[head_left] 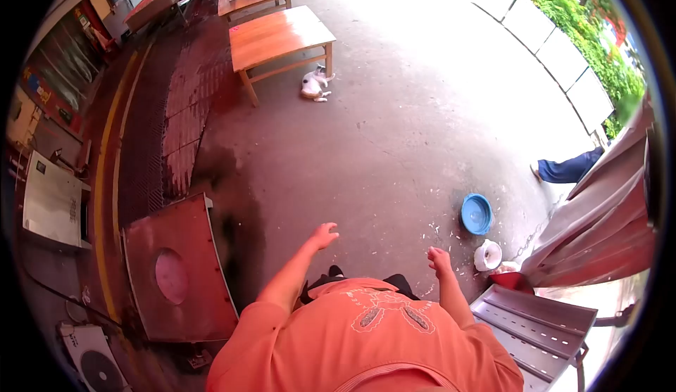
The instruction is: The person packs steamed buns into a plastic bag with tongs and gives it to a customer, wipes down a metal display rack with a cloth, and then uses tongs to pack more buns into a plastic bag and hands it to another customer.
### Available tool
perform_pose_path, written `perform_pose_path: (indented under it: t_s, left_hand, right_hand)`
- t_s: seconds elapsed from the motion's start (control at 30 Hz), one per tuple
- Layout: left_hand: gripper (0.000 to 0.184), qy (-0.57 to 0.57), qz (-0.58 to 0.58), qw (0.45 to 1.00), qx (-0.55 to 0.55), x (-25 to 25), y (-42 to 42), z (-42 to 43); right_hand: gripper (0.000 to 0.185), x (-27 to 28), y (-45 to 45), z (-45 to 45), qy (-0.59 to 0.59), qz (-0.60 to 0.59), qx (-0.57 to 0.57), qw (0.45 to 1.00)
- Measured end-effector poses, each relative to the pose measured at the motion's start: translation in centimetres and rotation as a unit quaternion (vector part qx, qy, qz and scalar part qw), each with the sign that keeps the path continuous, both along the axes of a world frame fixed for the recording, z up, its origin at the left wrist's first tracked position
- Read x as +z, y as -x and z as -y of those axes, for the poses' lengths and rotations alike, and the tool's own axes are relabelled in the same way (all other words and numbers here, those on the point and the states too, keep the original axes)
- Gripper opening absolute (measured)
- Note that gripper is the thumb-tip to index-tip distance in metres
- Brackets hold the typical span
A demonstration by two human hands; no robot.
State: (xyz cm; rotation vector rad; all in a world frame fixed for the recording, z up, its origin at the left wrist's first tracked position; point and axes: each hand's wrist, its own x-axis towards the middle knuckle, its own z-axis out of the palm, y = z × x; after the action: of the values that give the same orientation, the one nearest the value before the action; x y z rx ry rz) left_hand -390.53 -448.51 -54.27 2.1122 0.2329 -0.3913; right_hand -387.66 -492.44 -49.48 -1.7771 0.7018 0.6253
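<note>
My left hand [324, 236] hangs in front of my body over the concrete floor, its fingers loosely apart and nothing visible in it. On the other side, my right hand [438, 257] has its fingers curled in, with no object showing. The closest things to my right hand are a white round container [487, 255] and a blue basin [477, 215], both on the floor and apart from it. No object touches either hand.
A metal slatted rack [535, 329] stands close on my right, below a hanging tarp [598, 216]. On my left is a red square table with a round centre [176, 272]. Ahead, a cat [315, 86] lies by a wooden table [282, 34]. A person's leg [569, 168] shows at right.
</note>
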Motion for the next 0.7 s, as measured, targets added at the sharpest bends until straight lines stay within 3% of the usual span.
perform_pose_path:
  t_s: [0.1, 0.13, 0.17, 0.2, 0.23, 0.27, 0.33, 0.4, 0.47, 0.57, 0.63, 0.7]
  left_hand:
    - [0.045, -0.087, -0.055, 0.982, 0.157, -1.4, 2.2, -10.3]
    - [0.040, -0.085, -0.102, 0.969, 0.209, -3.9, 3.4, -13.7]
    - [0.033, 0.012, -0.123, 0.943, 0.309, -6.8, 5.3, -16.9]
    - [0.027, 0.031, -0.111, 0.931, 0.346, -8.7, 7.9, -19.5]
    - [0.020, 0.116, -0.147, 0.871, 0.455, -5.9, 10.0, -19.8]
    - [0.015, 0.096, -0.174, 0.844, 0.498, -6.3, 12.2, -20.8]
    - [0.017, 0.088, -0.284, 0.830, 0.473, -7.0, 14.9, -23.4]
    - [0.019, 0.095, -0.320, 0.819, 0.467, -6.4, 12.4, -23.6]
    - [0.021, 0.109, -0.316, 0.822, 0.461, -6.5, 7.6, -23.8]
    - [0.025, 0.130, -0.274, 0.846, 0.439, -5.5, -0.8, -24.8]
    - [0.027, 0.151, -0.239, 0.854, 0.438, -4.4, -6.4, -26.1]
    - [0.029, 0.170, -0.200, 0.854, 0.449, -4.0, -11.4, -28.2]
  right_hand:
    - [0.043, 2.4, -8.3, -7.0, 0.032, 0.067, 0.102, 0.992]
    - [0.043, 3.6, -9.9, -9.6, 0.063, 0.094, 0.154, 0.982]
    - [0.042, 2.9, -11.6, -11.6, 0.079, 0.102, 0.196, 0.972]
    - [0.041, 0.8, -13.0, -13.3, 0.079, 0.130, 0.224, 0.963]
    - [0.048, -0.6, -14.2, -15.0, 0.079, 0.098, 0.262, 0.957]
    - [0.052, -1.8, -15.4, -16.4, 0.132, 0.096, 0.337, 0.927]
    - [0.056, -3.5, -18.0, -19.2, 0.142, 0.039, 0.418, 0.897]
    - [0.062, -7.1, -21.3, -21.8, 0.147, 0.005, 0.429, 0.891]
    - [0.063, -10.2, -25.0, -24.1, 0.131, -0.025, 0.412, 0.902]
    - [0.067, -7.5, -31.4, -30.1, 0.098, -0.163, 0.363, 0.912]
    - [0.066, -6.7, -36.2, -34.8, 0.064, -0.105, 0.372, 0.920]
    - [0.062, -5.7, -46.9, -40.0, 0.131, 0.010, 0.466, 0.875]
